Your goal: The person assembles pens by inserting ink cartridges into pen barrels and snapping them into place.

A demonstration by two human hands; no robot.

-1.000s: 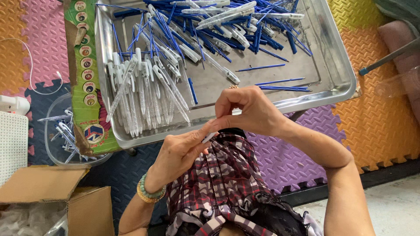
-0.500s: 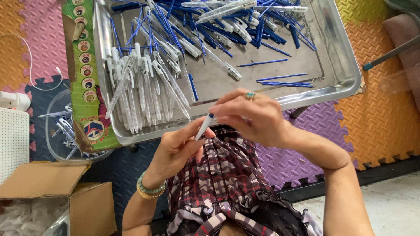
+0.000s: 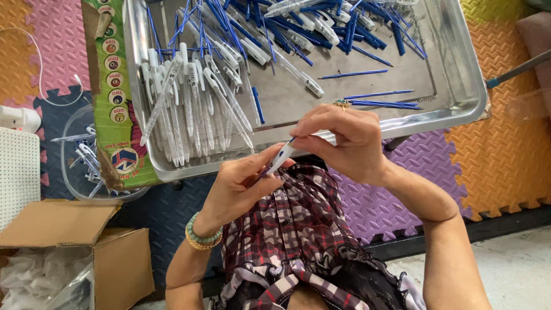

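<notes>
- Head view: my left hand [image 3: 244, 183] is curled around the lower end of a pen [image 3: 279, 158], with the thumb and fingers pinched closed on it.
- My right hand [image 3: 341, 138] is closed over the upper end of the same pen, fingertips pressed on its white barrel. The pen slants between both hands, just in front of the near edge of the metal tray [image 3: 459, 112].
- I wear a beaded bracelet [image 3: 202, 236] on my left wrist and a ring [image 3: 342, 104] on my right hand.
- The tray lies beyond my hands. On its left side sits a heap of clear-and-white pen barrels [image 3: 192, 109]; at its far side is a pile of blue pen parts [image 3: 321, 23]; a few thin blue refills [image 3: 379, 103] lie loose at its right, near my right hand.
- Left of the tray stands a printed cardboard strip [image 3: 115, 86], and beyond that a clear plastic bowl [image 3: 77, 172] holding more pens.
- At the near left is an open cardboard box [image 3: 115, 264].
- Coloured foam mats [image 3: 499, 166] cover the floor.
</notes>
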